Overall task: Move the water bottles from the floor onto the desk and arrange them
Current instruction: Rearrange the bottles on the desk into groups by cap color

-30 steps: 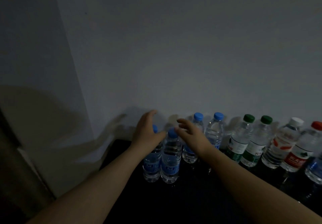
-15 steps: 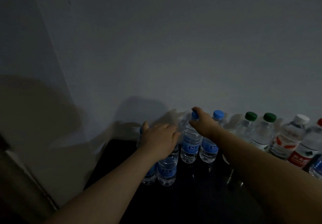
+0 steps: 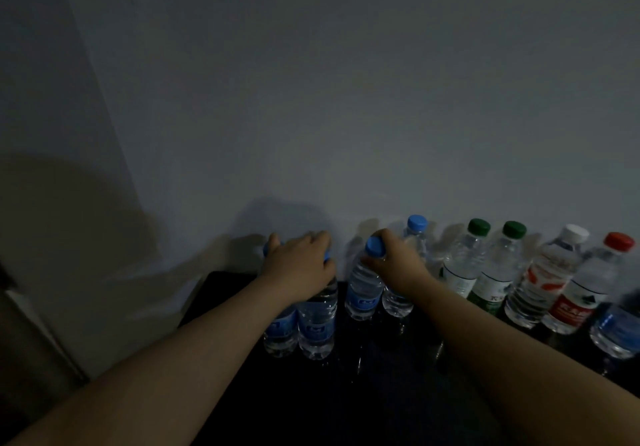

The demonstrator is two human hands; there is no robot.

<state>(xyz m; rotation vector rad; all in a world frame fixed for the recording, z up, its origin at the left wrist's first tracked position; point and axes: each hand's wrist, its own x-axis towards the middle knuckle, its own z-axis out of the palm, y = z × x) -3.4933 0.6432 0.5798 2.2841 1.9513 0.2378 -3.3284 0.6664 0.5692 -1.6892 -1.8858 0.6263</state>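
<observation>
Dim room, dark table [image 3: 398,393] against a plain wall [image 3: 346,99]. Left hand [image 3: 299,267] grip closed over the tops of two blue-cap bottles [image 3: 317,327]. Right hand [image 3: 394,263] grip pinching the third bottle [image 3: 362,291] under its cap; more bottles [image 3: 491,272] lined up right of it.

a dim indoor room, most likely a plain home or office corner; which of the two cannot be told. a bare, pale painted wall [image 3: 346,81] fills most of the view and meets a second wall [image 3: 41,99] at a corner on the left. a dark, glossy desk [image 3: 381,393] is pushed up against the wall, with a row of bottled water [image 3: 485,272] standing along its back edge. the light is low and casts soft shadows.
</observation>
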